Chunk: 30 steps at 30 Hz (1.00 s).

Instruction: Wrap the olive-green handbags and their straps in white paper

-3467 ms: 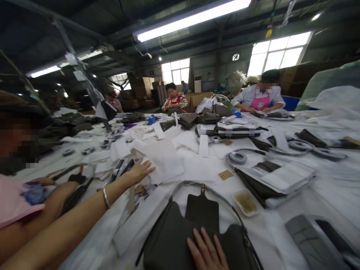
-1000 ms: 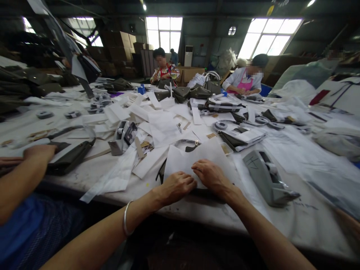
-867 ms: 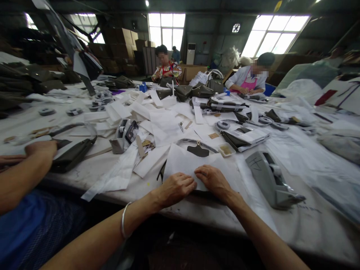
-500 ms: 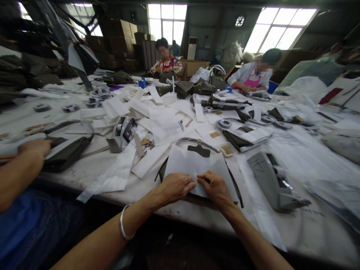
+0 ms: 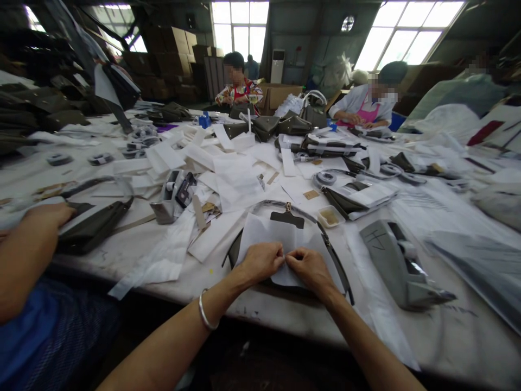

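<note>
The left hand (image 5: 262, 260) and right hand (image 5: 309, 267) meet fingertip to fingertip, both pinching the near part of a white paper sheet (image 5: 280, 239) lying over a dark olive handbag (image 5: 287, 218) at the table's near edge. Just right lies a grey tape dispenser (image 5: 401, 263) with an unreadable scrawl; beyond, a small tray (image 5: 329, 216) holds brownish matter.

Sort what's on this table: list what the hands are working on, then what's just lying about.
In hand: left hand and right hand pinch the white paper sheet lying over the dark bag.

Lying about: grey tape dispenser, small tray, loose paper strips.
</note>
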Available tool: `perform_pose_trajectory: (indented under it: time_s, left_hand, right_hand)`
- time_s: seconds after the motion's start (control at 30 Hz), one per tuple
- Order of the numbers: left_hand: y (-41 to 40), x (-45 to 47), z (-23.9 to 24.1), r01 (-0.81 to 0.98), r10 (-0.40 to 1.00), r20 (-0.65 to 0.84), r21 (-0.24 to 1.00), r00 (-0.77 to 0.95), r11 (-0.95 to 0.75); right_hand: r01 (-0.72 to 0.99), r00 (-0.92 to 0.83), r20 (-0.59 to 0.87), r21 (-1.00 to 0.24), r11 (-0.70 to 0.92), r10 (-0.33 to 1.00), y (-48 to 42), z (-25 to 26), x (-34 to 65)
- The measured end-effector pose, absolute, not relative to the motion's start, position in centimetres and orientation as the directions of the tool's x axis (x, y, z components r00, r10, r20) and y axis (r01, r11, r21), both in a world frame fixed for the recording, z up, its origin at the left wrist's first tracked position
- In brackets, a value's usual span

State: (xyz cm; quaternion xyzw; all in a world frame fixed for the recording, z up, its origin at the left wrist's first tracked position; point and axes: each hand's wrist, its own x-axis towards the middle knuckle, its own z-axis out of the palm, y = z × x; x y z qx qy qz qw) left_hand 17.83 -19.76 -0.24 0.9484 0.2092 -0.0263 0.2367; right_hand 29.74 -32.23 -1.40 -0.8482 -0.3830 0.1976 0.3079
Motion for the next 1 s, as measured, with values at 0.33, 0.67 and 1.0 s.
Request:
perform_pose_trajectory:
  time_s: [0.33, 0.67, 1.0]
  left_hand:
    - [-20.0, 17.3, -0.7, 0.378, 0.385, -0.078, 0.444, 0.920, -0.813]
    - [-20.1, 17.0, -1.2, 0.301, 0.318, -0.038, 0.447, 0.947, -0.842]
    - [-20.2, 17.0, -1.0, 0.302, 0.308, -0.049, 0.395, 0.950, -0.867]
  right_hand:
    - [0.624, 0.602, 0.054, -0.654, -0.427, 0.797, -32.9, -3.1, 29.3]
    - [0.696, 0.475, 0.094, -0.649, -0.308, 0.875, -33.7, -3.2, 29.6]
    - [0.932, 0.307, 0.024, -0.208, -0.296, 0.951, -34.4, -1.9, 28.0]
